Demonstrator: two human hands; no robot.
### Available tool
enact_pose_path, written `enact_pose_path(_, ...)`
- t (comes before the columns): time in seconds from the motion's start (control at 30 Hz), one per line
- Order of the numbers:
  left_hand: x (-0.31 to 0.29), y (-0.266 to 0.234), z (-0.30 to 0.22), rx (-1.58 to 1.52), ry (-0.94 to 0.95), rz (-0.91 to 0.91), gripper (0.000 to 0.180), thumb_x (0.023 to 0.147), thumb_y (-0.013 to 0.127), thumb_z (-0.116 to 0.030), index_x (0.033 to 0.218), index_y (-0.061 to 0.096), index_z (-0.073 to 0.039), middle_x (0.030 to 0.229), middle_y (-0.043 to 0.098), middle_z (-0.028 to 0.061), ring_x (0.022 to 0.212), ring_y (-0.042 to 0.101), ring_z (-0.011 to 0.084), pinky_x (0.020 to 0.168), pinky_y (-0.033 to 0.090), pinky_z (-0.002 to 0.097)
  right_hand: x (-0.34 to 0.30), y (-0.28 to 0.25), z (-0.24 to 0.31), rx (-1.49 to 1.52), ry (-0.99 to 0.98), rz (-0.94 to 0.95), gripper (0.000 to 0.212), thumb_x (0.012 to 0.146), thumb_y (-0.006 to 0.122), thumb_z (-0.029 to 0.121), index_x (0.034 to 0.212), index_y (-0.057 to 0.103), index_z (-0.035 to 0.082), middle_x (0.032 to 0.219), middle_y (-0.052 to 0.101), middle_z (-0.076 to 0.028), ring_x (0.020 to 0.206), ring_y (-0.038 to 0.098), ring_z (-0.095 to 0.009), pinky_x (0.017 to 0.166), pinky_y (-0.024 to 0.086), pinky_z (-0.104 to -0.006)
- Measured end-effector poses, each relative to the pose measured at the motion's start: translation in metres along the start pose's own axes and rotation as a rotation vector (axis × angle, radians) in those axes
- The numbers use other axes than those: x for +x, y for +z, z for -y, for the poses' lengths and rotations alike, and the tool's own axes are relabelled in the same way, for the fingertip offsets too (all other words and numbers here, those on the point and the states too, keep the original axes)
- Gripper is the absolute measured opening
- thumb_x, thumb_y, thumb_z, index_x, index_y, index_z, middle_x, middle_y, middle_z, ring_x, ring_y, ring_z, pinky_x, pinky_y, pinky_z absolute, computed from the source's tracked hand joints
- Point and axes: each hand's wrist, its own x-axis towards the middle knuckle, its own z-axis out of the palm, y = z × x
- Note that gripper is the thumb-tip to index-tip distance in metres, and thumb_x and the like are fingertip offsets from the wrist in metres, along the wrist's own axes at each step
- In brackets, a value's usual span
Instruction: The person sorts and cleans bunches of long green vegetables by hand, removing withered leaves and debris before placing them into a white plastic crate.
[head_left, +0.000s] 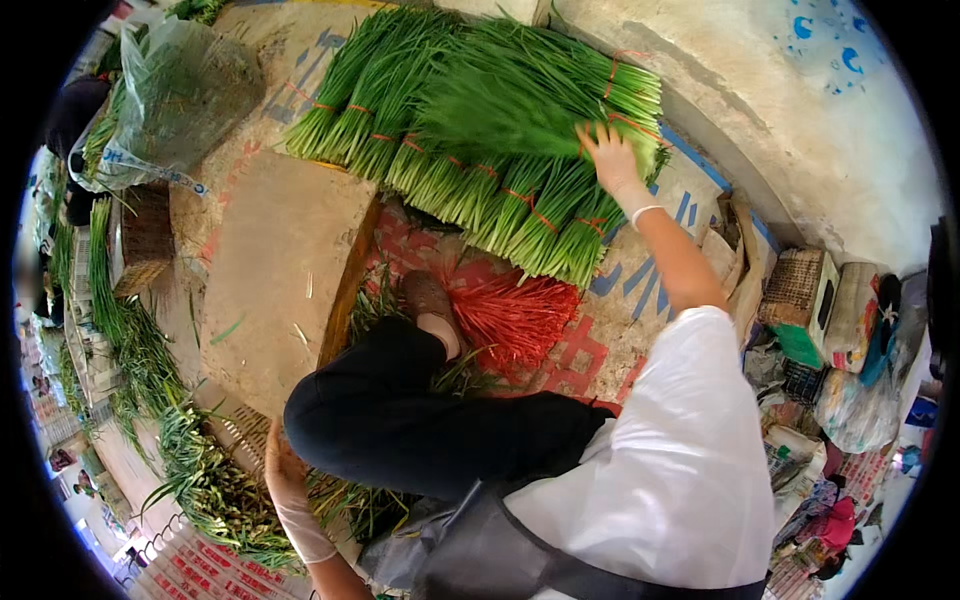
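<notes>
My right hand (612, 160), in a thin pale glove, is closed on a bunch of garlic chives (500, 115) near its pale stem end. The bunch is smeared by motion, its green leaves fanning to the left. It lies over rows of chive bundles (520, 205) bound with thin red ties. My left hand (286, 470), gloved too, is down beside my bent knee, near the corner of a wooden board (275, 260). Its visible fingers are stretched out and seem to hold nothing; the knee partly hides them. A heap of loose red ties (515, 320) lies by my foot.
Loose chives and trimmings (205, 490) lie to the left and under my leg. A clear plastic bag (175, 100) with greens stands at the far left, by a brown crate (145, 235). Baskets and boxes (800, 290) line the right, below a pale wall (800, 130).
</notes>
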Motion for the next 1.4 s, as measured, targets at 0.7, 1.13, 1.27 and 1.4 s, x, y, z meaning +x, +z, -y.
enact_pose_path(0.7,0.006,-0.076,0.111,-0.292,-0.324,-0.252,0.048,0.091,0.055,-0.029,0.129,0.048,-0.001,0.127,0.055,0.0125,0.114,0.054,0.0257,0.1,0.043,0.039,0.08,0.042,0.008,0.153,0.354,0.47,0.094,0.073,0.07,0.058,0.142,0.029,0.01,0.131,0.046,-0.009,0.121,0.045,-0.027,0.093,0.04,-0.0519)
enact_pose_path(1.13,-0.113,0.016,0.152,-0.149,-0.256,-0.357,0.056,0.09,0.056,-0.038,0.133,0.046,-0.005,0.117,0.06,0.0119,0.105,0.058,0.0235,0.093,0.042,0.0374,-0.17,-0.024,0.282,0.609,-0.517,0.231,0.009,0.072,0.059,0.014,0.071,0.063,0.007,0.064,0.06,-0.011,0.055,0.059,-0.023,0.051,0.048,-0.0362)
enact_pose_path(1.27,-0.17,-0.001,0.184,-0.15,-0.082,-0.602,0.047,0.093,0.053,-0.03,0.133,0.047,-0.005,0.107,0.064,0.0134,0.092,0.062,0.0215,0.084,0.048,0.0331,-0.158,-0.051,0.28,0.607,-0.57,-0.026,0.005,0.065,0.06,0.013,0.061,0.063,0.009,0.058,0.058,-0.009,0.053,0.058,-0.024,0.048,0.046,-0.0388)
enact_pose_path(1.4,-0.201,-0.064,0.199,0.096,0.129,-0.826,0.037,0.093,0.055,-0.018,0.126,0.053,-0.001,0.103,0.066,0.0137,0.088,0.064,0.0211,0.078,0.049,0.0305,-0.127,-0.048,0.284,0.505,-0.653,0.239,0.012,0.07,0.059,0.012,0.072,0.071,0.011,0.076,0.069,-0.011,0.071,0.068,-0.025,0.053,0.051,-0.0392)
